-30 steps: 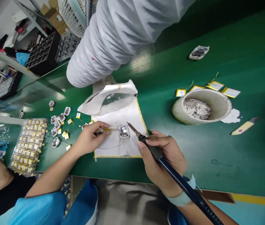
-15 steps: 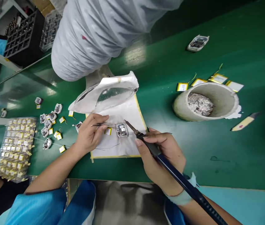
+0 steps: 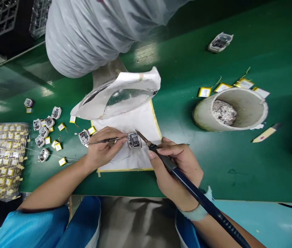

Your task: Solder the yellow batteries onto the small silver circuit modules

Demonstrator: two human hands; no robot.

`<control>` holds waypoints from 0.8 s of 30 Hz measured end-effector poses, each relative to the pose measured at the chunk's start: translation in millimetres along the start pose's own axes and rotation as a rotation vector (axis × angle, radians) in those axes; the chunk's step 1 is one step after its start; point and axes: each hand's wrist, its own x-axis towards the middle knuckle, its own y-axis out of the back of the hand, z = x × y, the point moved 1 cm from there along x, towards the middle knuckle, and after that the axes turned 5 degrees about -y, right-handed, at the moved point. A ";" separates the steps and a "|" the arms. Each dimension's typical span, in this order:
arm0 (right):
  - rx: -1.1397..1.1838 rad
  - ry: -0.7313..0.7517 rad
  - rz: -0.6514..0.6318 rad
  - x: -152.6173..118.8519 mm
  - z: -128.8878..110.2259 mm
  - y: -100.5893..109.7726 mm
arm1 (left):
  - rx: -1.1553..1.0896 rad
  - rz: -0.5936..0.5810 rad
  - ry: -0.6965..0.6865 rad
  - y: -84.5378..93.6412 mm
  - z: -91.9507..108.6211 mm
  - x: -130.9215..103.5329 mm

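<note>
My left hand (image 3: 104,146) is closed on a pair of thin dark tweezers (image 3: 107,140), whose tips point right at the left edge of a small watch-like case (image 3: 134,140) with a circuit board inside. Whether the tips touch it, I cannot tell. In my right hand (image 3: 179,172) is a soldering iron (image 3: 170,164), held like a pen. Its tip hovers at the case's upper right edge. The case lies on a white sheet (image 3: 125,163) with yellow tape borders. Behind my left hand sit another open case (image 3: 84,137) and a yellow-edged battery (image 3: 92,130).
A white fume hood (image 3: 132,76) on a grey duct (image 3: 89,38) overhangs the sheet. Right of it stand a cup of metallic scraps (image 3: 198,115), several batteries (image 3: 204,92), a cutter knife (image 3: 266,133) and a case (image 3: 220,42). Leftward lie several cases (image 3: 43,132) and a battery tray (image 3: 3,158).
My left hand has moved right, bringing the tweezers up to the case. The battery seen between hand and case no longer shows there. The iron's tip stays near the case; the view has shifted slightly.
</note>
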 end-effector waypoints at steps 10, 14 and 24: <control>0.009 -0.026 -0.012 -1.5 -0.6 0.2 | 0.028 0.003 0.012 -0.1 -2.5 -1.1; 0.014 0.000 -0.029 0.4 -2.4 0.2 | 0.044 -0.020 0.024 -0.1 -2.1 -0.3; -0.036 0.085 -0.075 0.6 -0.9 -2.7 | 0.062 -0.045 0.014 -0.8 -1.5 1.9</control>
